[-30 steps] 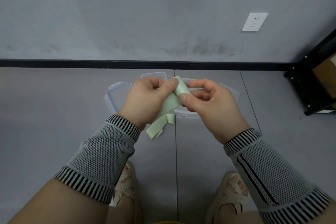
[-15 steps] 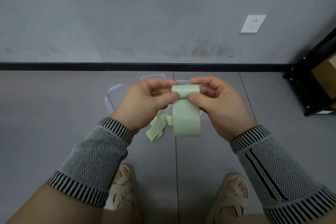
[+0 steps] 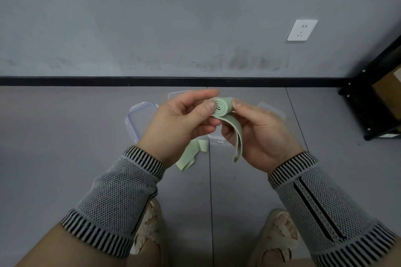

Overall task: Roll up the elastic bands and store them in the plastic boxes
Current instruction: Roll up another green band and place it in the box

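1. Grey floor tiles (image 3: 65,158) are filling the lower view, meeting a grey wall (image 3: 152,17) at a black baseboard (image 3: 86,81); a white socket (image 3: 302,30) is showing on the wall and a black shelf frame (image 3: 368,102) is standing at the right edge.
2. I am watching both hands working in the air, above the floor. The left hand (image 3: 182,123) is pinching the coiled end of a pale green elastic band (image 3: 222,108), thumb pressing on the spiral face.
3. The right hand (image 3: 258,132) is curling round the other side of the coil, thumb on top, while the loose tail is hanging down across its palm.
4. Another green band (image 3: 191,154) is lying on the floor, partly hidden by the left wrist.
5. Clear plastic boxes are sitting on the floor behind the hands: one open box (image 3: 213,137) below the coil, and what look like lids (image 3: 138,119) beside it.
6. Judging the step: rolling is partway along. I would be keeping the edges aligned, feeding the tail under light tension, and holding the coil tightly so it is not springing open.
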A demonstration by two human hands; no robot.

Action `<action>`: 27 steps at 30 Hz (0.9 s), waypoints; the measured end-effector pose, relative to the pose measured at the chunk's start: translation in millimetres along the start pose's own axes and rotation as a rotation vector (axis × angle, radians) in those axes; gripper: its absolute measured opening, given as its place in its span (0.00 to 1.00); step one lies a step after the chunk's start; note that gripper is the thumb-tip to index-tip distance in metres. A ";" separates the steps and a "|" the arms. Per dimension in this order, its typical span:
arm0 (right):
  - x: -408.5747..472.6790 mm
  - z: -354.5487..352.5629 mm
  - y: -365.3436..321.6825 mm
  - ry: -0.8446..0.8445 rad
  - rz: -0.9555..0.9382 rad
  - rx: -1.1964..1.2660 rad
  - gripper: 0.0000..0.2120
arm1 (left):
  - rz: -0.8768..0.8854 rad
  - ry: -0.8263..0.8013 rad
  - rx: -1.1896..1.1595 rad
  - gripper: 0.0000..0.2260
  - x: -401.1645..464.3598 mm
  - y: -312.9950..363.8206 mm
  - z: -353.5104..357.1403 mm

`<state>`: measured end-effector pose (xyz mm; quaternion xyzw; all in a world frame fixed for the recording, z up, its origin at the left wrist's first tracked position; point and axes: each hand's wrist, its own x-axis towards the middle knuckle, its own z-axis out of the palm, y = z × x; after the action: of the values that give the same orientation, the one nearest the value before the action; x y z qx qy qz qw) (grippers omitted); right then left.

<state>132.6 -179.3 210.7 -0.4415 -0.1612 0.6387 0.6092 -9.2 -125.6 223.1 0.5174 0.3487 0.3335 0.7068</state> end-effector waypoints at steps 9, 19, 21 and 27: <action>1.2 -1.4 -0.4 0.029 0.032 -0.027 0.09 | -0.020 -0.046 0.045 0.14 0.5 -2.0 -0.6; -0.5 4.4 3.0 0.079 -0.059 0.025 0.10 | -0.019 -0.003 0.019 0.11 4.0 -4.9 -1.2; 1.6 3.4 4.1 0.180 -0.150 -0.016 0.08 | -0.054 0.026 -0.036 0.09 5.7 -6.1 0.1; -0.7 4.2 7.6 0.217 -0.322 -0.233 0.06 | 0.041 0.061 0.141 0.11 5.2 -11.0 2.7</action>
<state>124.6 -180.2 207.6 -0.5437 -0.2358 0.4589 0.6620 -3.0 -125.3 212.3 0.5623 0.3820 0.3380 0.6508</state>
